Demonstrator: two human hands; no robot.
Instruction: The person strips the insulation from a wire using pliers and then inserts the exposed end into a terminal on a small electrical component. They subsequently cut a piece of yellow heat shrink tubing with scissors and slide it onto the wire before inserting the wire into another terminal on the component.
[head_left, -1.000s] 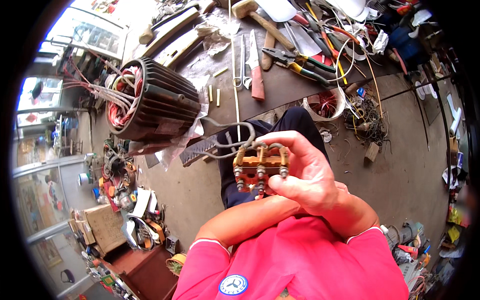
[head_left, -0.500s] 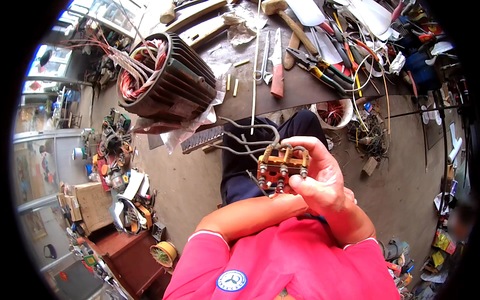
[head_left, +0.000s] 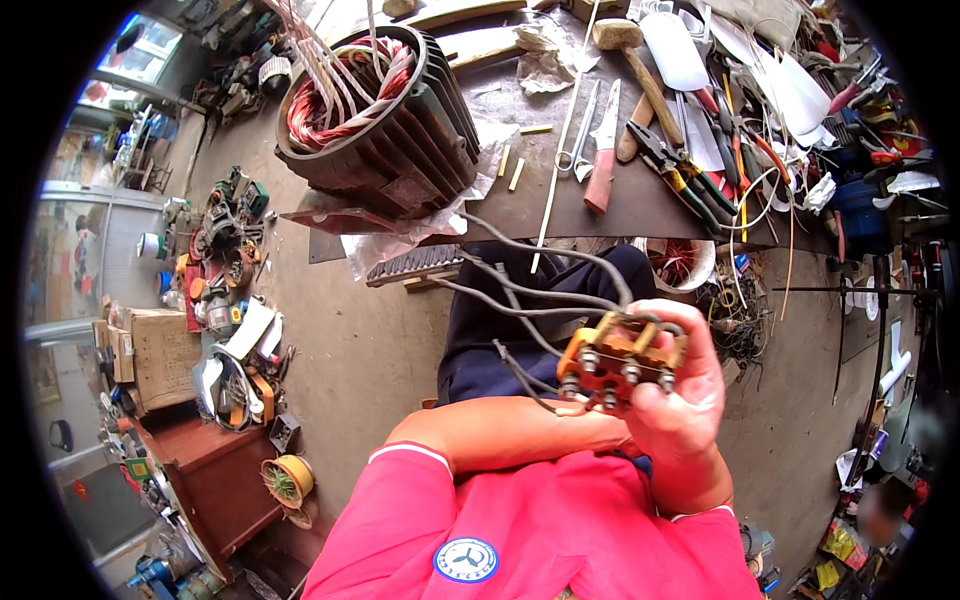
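Note:
My right hand (head_left: 685,385) grips a reddish-orange terminal block (head_left: 610,365) with metal studs and nuts, its fingers behind and thumb in front. Several dark sleeved wire leads (head_left: 530,297) trail from the block to the left, over my dark trousers. My left forearm (head_left: 530,432) crosses my body toward the right wrist, and the left hand is hidden behind it. Ahead on the left of the table stands a finned motor housing (head_left: 425,150), with red and white windings (head_left: 350,105) and loose leads at its open end.
On the dark table (head_left: 500,215) lie a red-handled knife (head_left: 600,160), scissors (head_left: 580,140), pliers (head_left: 685,180), a wooden-handled hammer (head_left: 650,80) and tangled wires. A white bucket (head_left: 690,262) with red wire stands below the edge. Boxes (head_left: 165,355) and a potted plant (head_left: 288,480) are at left.
My right hand and the terminal block appear farther right and slightly lower, with the block tilted. The whole view has shifted, so the motor and tools also sit farther right.

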